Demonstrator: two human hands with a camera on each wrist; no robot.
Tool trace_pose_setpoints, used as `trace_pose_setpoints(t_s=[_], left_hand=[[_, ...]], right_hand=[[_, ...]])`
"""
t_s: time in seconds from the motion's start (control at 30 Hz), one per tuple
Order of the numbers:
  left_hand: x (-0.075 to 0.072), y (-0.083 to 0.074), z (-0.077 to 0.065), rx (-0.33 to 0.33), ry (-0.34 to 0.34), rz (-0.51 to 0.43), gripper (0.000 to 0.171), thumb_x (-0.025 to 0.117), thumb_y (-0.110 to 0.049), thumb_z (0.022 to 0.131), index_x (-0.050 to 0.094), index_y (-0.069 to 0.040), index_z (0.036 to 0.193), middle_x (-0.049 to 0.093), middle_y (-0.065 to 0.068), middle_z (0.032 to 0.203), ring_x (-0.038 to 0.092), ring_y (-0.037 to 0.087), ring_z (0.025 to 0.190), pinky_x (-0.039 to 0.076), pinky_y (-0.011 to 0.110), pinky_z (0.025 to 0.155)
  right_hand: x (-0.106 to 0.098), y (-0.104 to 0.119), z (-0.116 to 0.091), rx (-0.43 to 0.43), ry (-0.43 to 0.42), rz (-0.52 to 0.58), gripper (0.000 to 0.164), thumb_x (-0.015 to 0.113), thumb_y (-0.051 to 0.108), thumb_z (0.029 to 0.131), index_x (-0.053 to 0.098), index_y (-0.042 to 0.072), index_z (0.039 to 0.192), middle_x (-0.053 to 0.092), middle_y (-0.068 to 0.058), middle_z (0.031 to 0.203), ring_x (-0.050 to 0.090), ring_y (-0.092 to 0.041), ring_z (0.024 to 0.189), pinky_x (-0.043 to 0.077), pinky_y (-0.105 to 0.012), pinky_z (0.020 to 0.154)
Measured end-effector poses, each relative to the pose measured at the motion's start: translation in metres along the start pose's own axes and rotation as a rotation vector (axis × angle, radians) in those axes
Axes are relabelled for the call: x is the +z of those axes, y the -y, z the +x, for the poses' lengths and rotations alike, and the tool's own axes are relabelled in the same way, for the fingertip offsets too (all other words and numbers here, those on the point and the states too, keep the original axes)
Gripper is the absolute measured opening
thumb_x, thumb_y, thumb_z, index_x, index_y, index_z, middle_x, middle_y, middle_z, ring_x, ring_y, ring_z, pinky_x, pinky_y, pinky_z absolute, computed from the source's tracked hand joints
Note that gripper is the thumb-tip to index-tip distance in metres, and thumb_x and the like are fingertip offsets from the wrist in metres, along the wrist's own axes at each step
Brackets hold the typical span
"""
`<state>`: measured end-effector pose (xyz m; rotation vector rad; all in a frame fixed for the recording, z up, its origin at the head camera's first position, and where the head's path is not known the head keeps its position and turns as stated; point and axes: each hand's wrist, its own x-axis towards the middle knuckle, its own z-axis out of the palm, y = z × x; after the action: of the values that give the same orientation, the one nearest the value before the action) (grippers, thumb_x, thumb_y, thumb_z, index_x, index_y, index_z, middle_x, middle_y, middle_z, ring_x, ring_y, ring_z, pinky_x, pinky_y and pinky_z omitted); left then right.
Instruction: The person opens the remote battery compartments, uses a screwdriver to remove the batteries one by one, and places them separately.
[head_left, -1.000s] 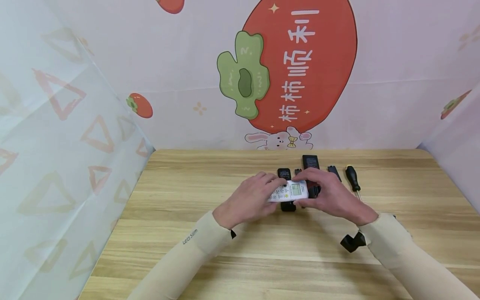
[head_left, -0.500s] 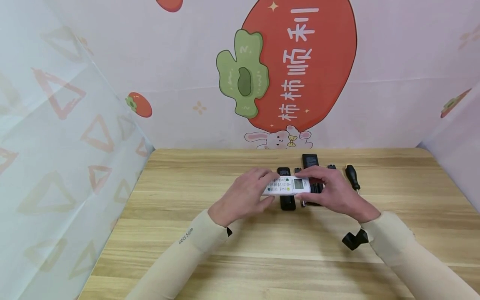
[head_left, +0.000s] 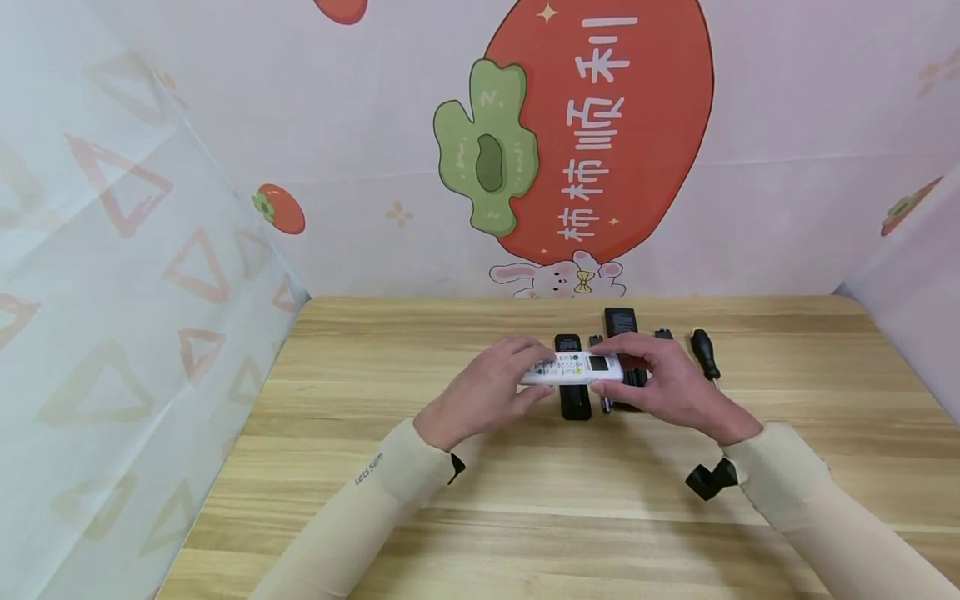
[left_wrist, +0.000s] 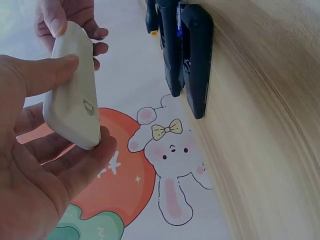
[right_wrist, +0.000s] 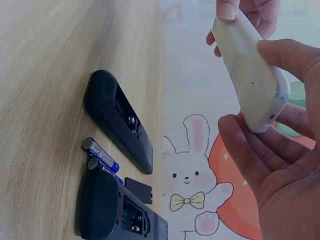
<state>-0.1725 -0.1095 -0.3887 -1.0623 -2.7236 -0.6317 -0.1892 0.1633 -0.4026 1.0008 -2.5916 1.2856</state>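
Note:
A white remote control (head_left: 573,367) with a small screen is held level above the table, its buttons facing up. My left hand (head_left: 483,390) pinches its button end between thumb and fingers. At the screen end, my right hand (head_left: 671,383) grips it the same way. The underside of the white remote (right_wrist: 250,75) shows in the right wrist view. Below it, two black remotes, one left (right_wrist: 115,117) and one right (right_wrist: 100,205), lie face down with their battery compartments uncovered. Blue batteries (right_wrist: 101,156) and a black battery cover (right_wrist: 139,190) lie between them.
A screwdriver (head_left: 703,354) with a black handle lies right of the remotes, its tip hidden by my right arm. Another small black piece (head_left: 663,333) is partly covered by my right hand. The wooden table (head_left: 390,358) meets a printed backdrop (head_left: 360,242) behind.
The white remote has risen a little and tipped, so its face looks narrower. My left hand has slid left along it, uncovering more buttons. The things on the table stay put.

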Motion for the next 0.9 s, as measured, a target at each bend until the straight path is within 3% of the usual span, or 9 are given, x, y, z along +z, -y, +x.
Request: trace_pose_setpoints(t_s=[0.23,0.47,0.67,0.9], left_hand=[[-0.0007,0.0037,0.0005,-0.02,-0.003,-0.099,0.03,0.075,-0.025,0.095,0.069,-0.01,0.121,0.067,0.002,0.115,0.061,0.015,0.1,0.053,0.03,0.089],[-0.0016,0.0052,0.0015,-0.034,0.015,-0.163,0.028,0.069,-0.027,0.098,0.069,-0.01,0.12,0.07,0.0,0.113,0.062,0.013,0.098,0.052,0.03,0.091],[-0.0002,0.0064,0.0031,-0.027,0.019,-0.211,0.021,0.068,-0.022,0.099,0.07,-0.011,0.116,0.069,-0.005,0.101,0.059,0.009,0.086,0.051,0.025,0.08],[0.0001,0.006,0.0032,-0.026,0.033,-0.184,0.022,0.065,-0.025,0.101,0.07,-0.011,0.118,0.069,-0.006,0.102,0.059,0.008,0.085,0.051,0.025,0.081]], right_hand=[[0.0012,-0.0028,0.0002,-0.021,0.004,-0.007,0.041,0.084,0.013,0.085,0.072,0.017,0.123,0.067,0.002,0.117,0.063,-0.013,0.088,0.058,-0.028,0.078],[0.0035,-0.0045,0.0014,-0.058,-0.012,0.004,0.035,0.081,0.01,0.088,0.072,0.016,0.121,0.068,0.003,0.113,0.062,-0.012,0.087,0.055,-0.02,0.076],[0.0031,-0.0032,0.0022,-0.039,-0.009,-0.01,0.031,0.078,0.011,0.091,0.072,0.016,0.12,0.067,0.005,0.105,0.06,-0.012,0.079,0.054,-0.023,0.067],[0.003,-0.0002,0.0022,-0.015,0.004,-0.016,0.027,0.075,0.012,0.093,0.071,0.017,0.119,0.066,0.006,0.102,0.06,-0.013,0.077,0.055,-0.026,0.065]])
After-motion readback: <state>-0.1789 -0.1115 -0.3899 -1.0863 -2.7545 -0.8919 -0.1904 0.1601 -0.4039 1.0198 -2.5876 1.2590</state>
